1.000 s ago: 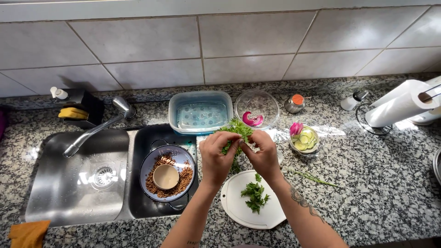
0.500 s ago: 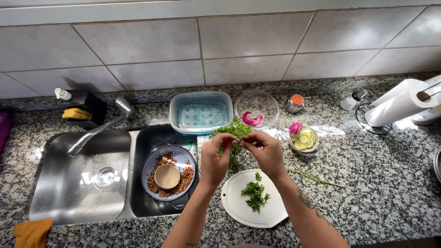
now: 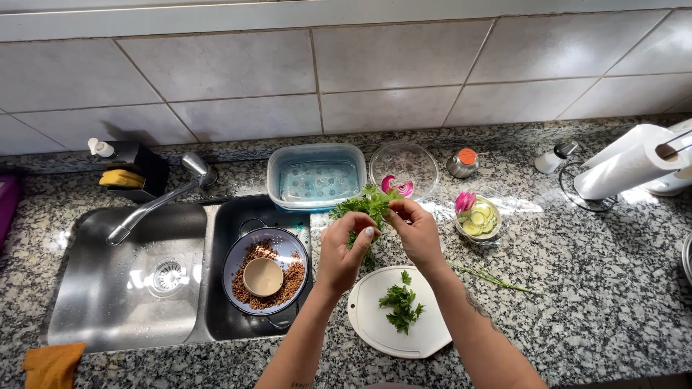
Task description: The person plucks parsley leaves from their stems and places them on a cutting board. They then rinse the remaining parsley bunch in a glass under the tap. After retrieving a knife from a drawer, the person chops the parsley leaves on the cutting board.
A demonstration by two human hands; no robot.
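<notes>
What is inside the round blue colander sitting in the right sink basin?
The round blue colander holds brown lentil-like grains with a small beige cup standing in the middle. Whatever lies beneath the cup and the grains is covered.

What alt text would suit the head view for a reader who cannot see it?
Both hands, left hand and right hand, hold a bunch of green herbs above a white cutting board with picked leaves, on a granite counter beside a sink.

Colander (image 3: 265, 270) in sink (image 3: 122, 288), cutting board (image 3: 398, 317) right, tub (image 3: 316, 177) behind
</notes>
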